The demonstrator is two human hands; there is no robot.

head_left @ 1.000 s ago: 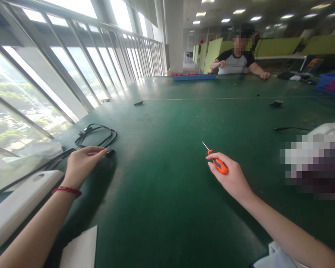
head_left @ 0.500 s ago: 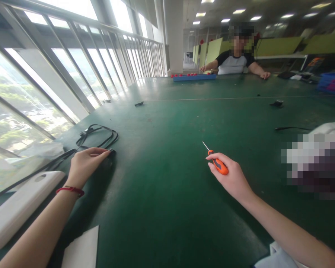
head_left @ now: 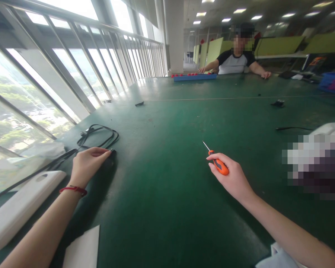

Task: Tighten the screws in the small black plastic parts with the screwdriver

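Observation:
On the right, my right hand (head_left: pixel 233 178) is closed around an orange and black screwdriver (head_left: pixel 220 166), its thin metal shaft pointing up and to the left. At the left, my left hand (head_left: pixel 89 163) pinches a small black piece (head_left: pixel 113 152) between thumb and fingertips, low over the green table (head_left: pixel 167 193). The piece is mostly hidden by the fingers, and I cannot make out its kind. Just beyond that hand lies a looped black cable (head_left: pixel 100 136). A white oblong case (head_left: pixel 25 210) rests beside my left forearm.
A white card-like piece (head_left: pixel 83 248) lies at the near edge. Far off, a person (head_left: pixel 234 61) sits behind a blue strip with red knobs (head_left: pixel 194 77). Small black parts (head_left: pixel 139 104) dot the table. A blue basket (head_left: pixel 333 83) stands far right, and a railing (head_left: pixel 100 56) runs along the left.
My left hand has shifted very slightly to the right, still pinching the small black piece. The screwdriver and my right hand stay almost where they were.

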